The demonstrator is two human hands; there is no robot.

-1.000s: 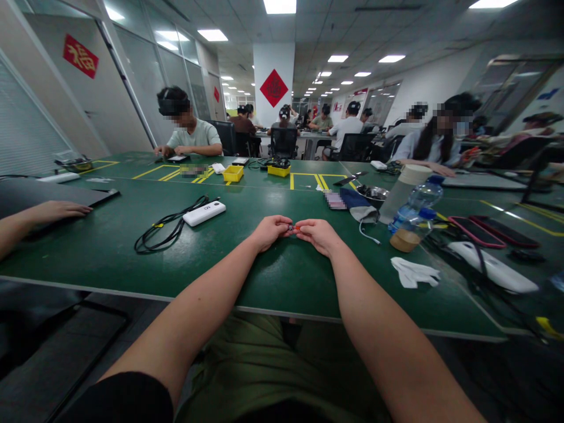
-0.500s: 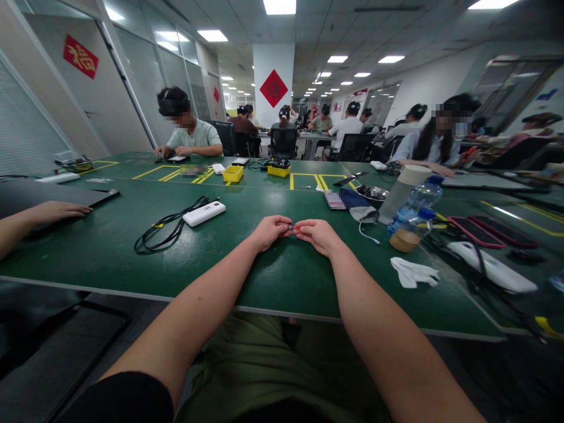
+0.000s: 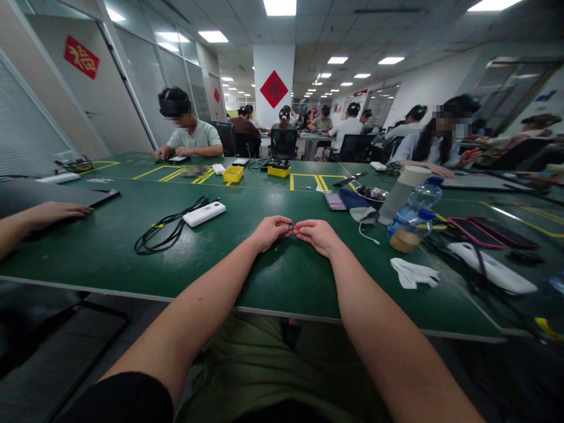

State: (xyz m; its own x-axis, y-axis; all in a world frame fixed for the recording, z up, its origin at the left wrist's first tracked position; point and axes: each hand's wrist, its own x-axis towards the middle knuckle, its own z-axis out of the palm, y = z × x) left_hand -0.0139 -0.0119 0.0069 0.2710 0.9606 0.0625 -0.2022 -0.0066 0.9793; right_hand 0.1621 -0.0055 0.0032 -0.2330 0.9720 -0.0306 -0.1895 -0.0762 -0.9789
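Observation:
My left hand (image 3: 269, 230) and my right hand (image 3: 317, 235) rest on the green table (image 3: 110, 247) in front of me, fingertips meeting. Both are closed in a pinch on a tiny part (image 3: 294, 227) that shows a dark bit on the left and an orange bit on the right. It is too small to name. My forearms reach in from the bottom of the view.
A white power bank (image 3: 204, 213) with a black cable (image 3: 165, 229) lies to the left. To the right are a water bottle (image 3: 414, 211), a metal bowl (image 3: 372, 192), a white cloth (image 3: 414, 274) and phones (image 3: 476, 232). Another person's hand (image 3: 55, 210) rests at far left. Other people sit at tables behind.

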